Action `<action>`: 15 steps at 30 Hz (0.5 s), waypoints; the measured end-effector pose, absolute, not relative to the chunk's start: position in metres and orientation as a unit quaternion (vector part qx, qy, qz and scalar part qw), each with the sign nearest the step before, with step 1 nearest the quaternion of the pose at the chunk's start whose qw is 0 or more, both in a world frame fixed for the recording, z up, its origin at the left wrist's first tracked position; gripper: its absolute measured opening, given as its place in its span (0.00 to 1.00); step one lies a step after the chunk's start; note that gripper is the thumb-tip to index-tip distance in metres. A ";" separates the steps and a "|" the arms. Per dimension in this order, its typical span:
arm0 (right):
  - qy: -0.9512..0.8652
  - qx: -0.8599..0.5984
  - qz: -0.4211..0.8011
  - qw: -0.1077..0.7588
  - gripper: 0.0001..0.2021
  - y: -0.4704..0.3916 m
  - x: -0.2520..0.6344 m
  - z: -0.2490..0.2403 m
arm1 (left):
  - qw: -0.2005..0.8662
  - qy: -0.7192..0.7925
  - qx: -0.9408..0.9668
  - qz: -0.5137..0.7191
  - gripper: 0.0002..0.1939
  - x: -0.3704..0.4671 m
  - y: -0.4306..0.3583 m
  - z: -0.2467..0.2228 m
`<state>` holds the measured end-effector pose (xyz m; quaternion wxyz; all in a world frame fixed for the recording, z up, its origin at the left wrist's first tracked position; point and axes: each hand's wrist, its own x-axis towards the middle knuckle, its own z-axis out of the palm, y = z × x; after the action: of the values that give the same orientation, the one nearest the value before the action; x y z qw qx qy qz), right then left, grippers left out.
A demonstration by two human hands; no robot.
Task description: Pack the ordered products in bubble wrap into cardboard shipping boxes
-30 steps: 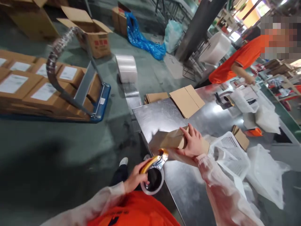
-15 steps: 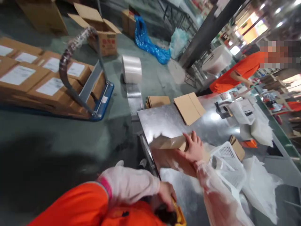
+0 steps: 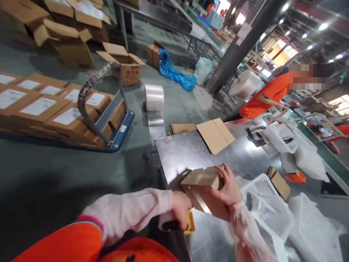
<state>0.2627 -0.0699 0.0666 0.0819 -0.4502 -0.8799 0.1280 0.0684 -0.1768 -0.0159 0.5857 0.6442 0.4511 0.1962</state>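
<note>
A small brown cardboard box (image 3: 204,178) is tilted at the near part of the metal table (image 3: 182,147). My right hand (image 3: 228,187) holds its right end, fingers over the top edge and thumb against the side. A shiny tape strip runs down the box's near side. My left hand (image 3: 181,207) is closed round a yellow and black tape dispenser (image 3: 190,222), close to the box's lower left corner. Its fingers are partly hidden from view.
Flat cardboard sheets (image 3: 215,135) lie farther back on the table. To the right are a white basket (image 3: 272,203) and plastic bags (image 3: 313,222). A loaded trolley (image 3: 120,133) and a large tape roll (image 3: 154,97) stand on the floor. A person in orange (image 3: 267,95) is at the far side.
My left hand has moved up and left with the dispenser, nearer the box. The box shows more of its taped side. The camera view has shifted, with more of the background visible at the top.
</note>
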 end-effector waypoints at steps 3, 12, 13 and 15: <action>-0.858 -0.437 0.220 0.156 0.45 -0.071 0.334 0.072 | 0.504 0.534 0.663 0.146 0.22 0.034 -0.203 -0.015; -0.809 -0.539 0.214 0.101 0.58 -0.147 0.513 0.010 | 0.265 0.735 0.608 0.141 0.25 0.034 -0.110 -0.064; -0.807 -0.543 0.212 0.092 0.60 -0.160 0.525 -0.002 | 0.266 0.738 0.604 0.140 0.25 0.044 -0.102 -0.069; -0.800 -0.555 0.216 0.072 0.63 -0.187 0.539 -0.025 | 0.258 0.745 0.595 0.157 0.25 0.068 -0.100 -0.071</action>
<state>0.5394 -0.1867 -0.0254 0.0721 -0.5550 -0.8002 0.2156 0.0683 -0.0998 -0.0712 0.2583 0.5953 0.7445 0.1569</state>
